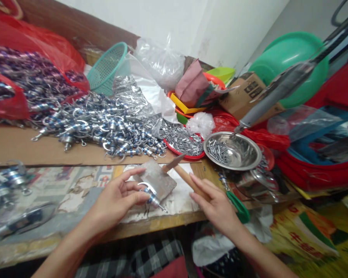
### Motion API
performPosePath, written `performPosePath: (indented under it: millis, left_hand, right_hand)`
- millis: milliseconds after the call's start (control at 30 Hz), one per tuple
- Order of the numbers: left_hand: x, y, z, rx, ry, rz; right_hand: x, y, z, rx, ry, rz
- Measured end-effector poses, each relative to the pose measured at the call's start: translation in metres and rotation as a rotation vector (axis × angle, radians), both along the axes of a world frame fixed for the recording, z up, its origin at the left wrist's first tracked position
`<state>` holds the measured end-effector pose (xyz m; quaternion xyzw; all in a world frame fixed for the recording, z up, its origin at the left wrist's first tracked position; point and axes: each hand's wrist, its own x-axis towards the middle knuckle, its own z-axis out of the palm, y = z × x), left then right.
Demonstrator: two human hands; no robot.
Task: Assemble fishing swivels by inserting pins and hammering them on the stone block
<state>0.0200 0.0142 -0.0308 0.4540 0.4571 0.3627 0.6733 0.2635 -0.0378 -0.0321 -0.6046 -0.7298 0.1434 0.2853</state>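
Observation:
Between the thumb and fingers of my left hand (pixel 127 190) is a small silver and blue metal fitting (pixel 151 196) with a curved hook-like arm. I hold it over the front of a grey metal block (pixel 159 181), which lies on a white sheet (pixel 188 206) at the table's front. My right hand (pixel 213 199) is wrapped round the wooden handle of a small hammer (pixel 188 178). The hammer's dark head is above the block's right rear edge; I cannot tell if they touch. My right fingertips hide the lower end of the handle.
A large heap of similar fittings (pixel 113 125) covers the cardboard behind the block. Behind it on the right are a red tray (pixel 197 156) of small metal pieces and a steel bowl (pixel 246 152) of pins. A grey pole-like tool (pixel 275 90) slants above the bowl.

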Motion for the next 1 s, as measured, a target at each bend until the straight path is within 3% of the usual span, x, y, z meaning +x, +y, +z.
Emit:
performPosePath:
  millis: [133, 200, 333, 433, 533, 667, 800, 867, 1000]
  left_hand:
    - [-0.003, -0.002, 0.002, 0.137, 0.225, -0.013]
    - [-0.004, -0.003, 0.002, 0.255, 0.291, 0.015]
    - [-0.002, -0.002, -0.002, 0.469, 0.308, 0.043]
    - [0.000, -0.001, -0.004, 0.552, 0.348, 0.054]
    - [0.002, -0.002, -0.002, 0.555, 0.367, 0.025]
    - [0.001, -0.003, 0.000, 0.523, 0.341, 0.016]
    - [0.003, -0.005, 0.000, 0.501, 0.352, 0.085]
    - [0.005, -0.005, 0.000, 0.475, 0.372, 0.140]
    - [0.008, -0.006, 0.000, 0.482, 0.350, 0.200]
  right_hand:
    - [0.014, 0.039, -0.011, -0.168, -0.063, -0.014]
    - [0.018, 0.062, -0.012, -0.135, -0.203, -0.020]
    - [0.023, 0.119, -0.010, 0.005, -0.379, -0.179]
    - [0.026, 0.155, -0.011, -0.017, -0.426, -0.202]
    - [0.028, 0.169, -0.011, -0.018, -0.442, -0.203]
    - [0.027, 0.159, -0.006, 0.041, -0.379, -0.218]
    - [0.007, 0.125, 0.003, 0.066, -0.249, -0.180]
    - [-0.013, 0.101, 0.010, 0.033, -0.149, -0.077]
    - [-0.053, 0.057, 0.027, 0.069, 0.076, 0.315]
